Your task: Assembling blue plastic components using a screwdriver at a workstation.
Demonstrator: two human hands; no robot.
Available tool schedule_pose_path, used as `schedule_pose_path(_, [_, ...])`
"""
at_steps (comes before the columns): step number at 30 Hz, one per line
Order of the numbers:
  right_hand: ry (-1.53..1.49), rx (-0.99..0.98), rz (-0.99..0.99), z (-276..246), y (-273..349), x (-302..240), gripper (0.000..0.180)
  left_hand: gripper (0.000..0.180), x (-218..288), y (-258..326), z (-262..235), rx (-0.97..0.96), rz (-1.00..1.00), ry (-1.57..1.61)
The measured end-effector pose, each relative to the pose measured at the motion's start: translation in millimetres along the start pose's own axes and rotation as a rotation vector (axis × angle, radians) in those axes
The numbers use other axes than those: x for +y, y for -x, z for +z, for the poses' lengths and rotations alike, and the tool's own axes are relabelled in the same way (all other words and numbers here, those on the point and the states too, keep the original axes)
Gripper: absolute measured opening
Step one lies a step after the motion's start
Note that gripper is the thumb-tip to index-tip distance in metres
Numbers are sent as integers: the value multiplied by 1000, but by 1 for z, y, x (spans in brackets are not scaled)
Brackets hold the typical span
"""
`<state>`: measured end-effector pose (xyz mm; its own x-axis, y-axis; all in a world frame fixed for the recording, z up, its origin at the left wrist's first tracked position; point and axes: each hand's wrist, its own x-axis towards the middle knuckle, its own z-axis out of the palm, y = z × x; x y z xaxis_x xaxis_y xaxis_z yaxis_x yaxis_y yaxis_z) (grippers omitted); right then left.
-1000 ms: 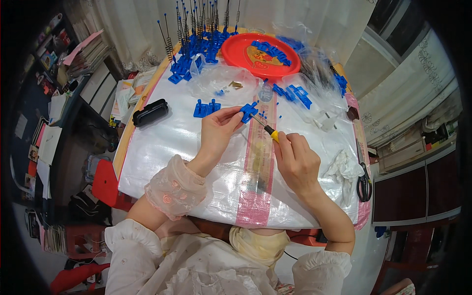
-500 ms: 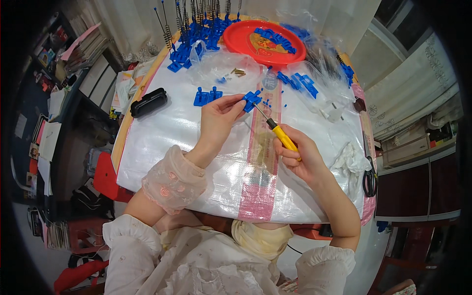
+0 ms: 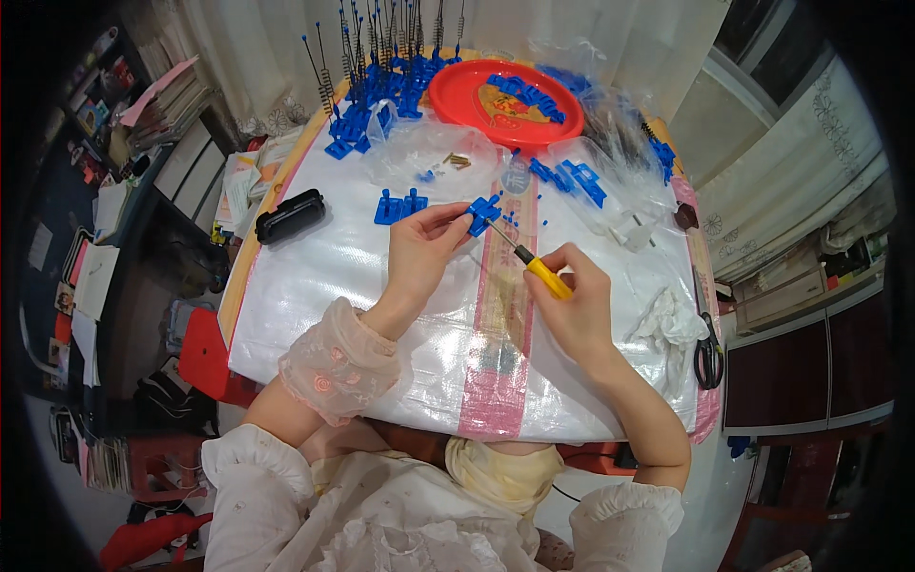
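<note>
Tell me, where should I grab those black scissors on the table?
Take the scissors by the looped black handles, coming from the near right edge of the table. The handle loops seem to lie toward the person, blades pointing away; they lie flat with nothing on top.

glossy woven plastic sheet [image 3: 334,276] on the table; blue plastic part [image 3: 483,214]; yellow plastic screwdriver [image 3: 534,265], metal shaft; shiny red plastic plate [image 3: 457,95].

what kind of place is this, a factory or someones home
Most likely a home used for small assembly work: a table under plastic sheeting, curtains behind, shelves stacked with papers, and blue plastic parts heaped by a red tray.
</note>
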<state>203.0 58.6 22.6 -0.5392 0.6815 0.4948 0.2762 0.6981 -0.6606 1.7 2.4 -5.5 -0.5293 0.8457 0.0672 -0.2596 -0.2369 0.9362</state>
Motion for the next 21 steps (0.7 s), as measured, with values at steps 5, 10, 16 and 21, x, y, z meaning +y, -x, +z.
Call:
schedule_pose_path(5, [805,128,-523,-14,-2,-20,22,24,2,1,0,-10,12,0])
schedule_pose_path(10, [718,111,-458,-14,0,-24,22,24,4,4,2,-12,11,-14])
schedule_pose_path(16, [178,-49,-98,-11,-2,1,17,24,5,3,1,-17,11,-4])
schedule_pose_path(21, [-568,-360,583,-15,-11,-6,26,24,2,3,-1,-11,20,-18])
